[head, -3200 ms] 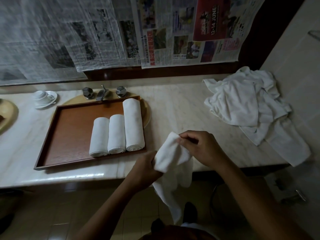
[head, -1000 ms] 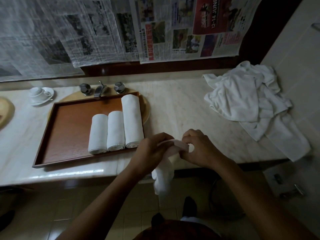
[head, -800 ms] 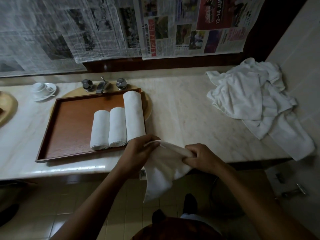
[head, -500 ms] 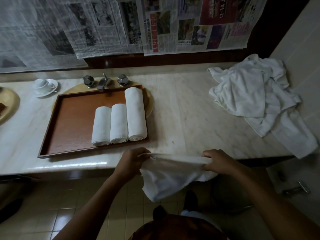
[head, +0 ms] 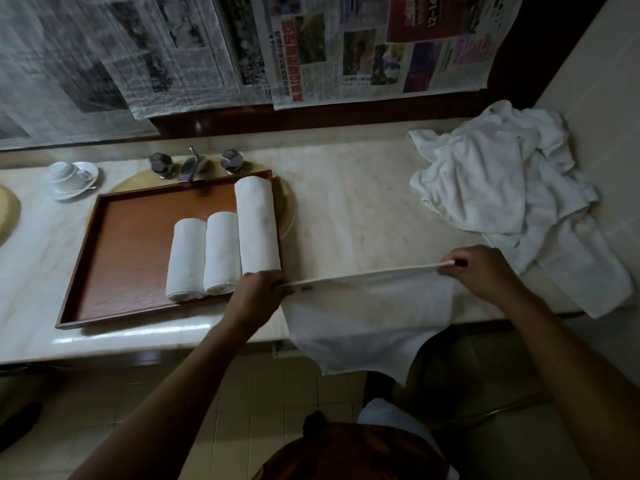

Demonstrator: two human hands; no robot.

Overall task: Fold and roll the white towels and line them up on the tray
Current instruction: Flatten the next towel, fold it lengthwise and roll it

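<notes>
The surface (head: pixel 346 209) carries the tray (head: pixel 131 244); right of the tray a white towel (head: pixel 367 317) drapes over the front edge. Soft, light, limp: best held at its top corners, where left hand (head: pixel 258 296) and right hand (head: pixel 481 270) fingers pinch it taut.

Colour newspaper sheet (head: pixel 381 50), taped up at upper right: the white numerals "12-14" stand on its dark red advertisement (head: pixel 424 32), cut off at the frame's top edge. Its red vertical banner (head: pixel 288 39), its headlines and its columns of print are too blurred to read.
</notes>
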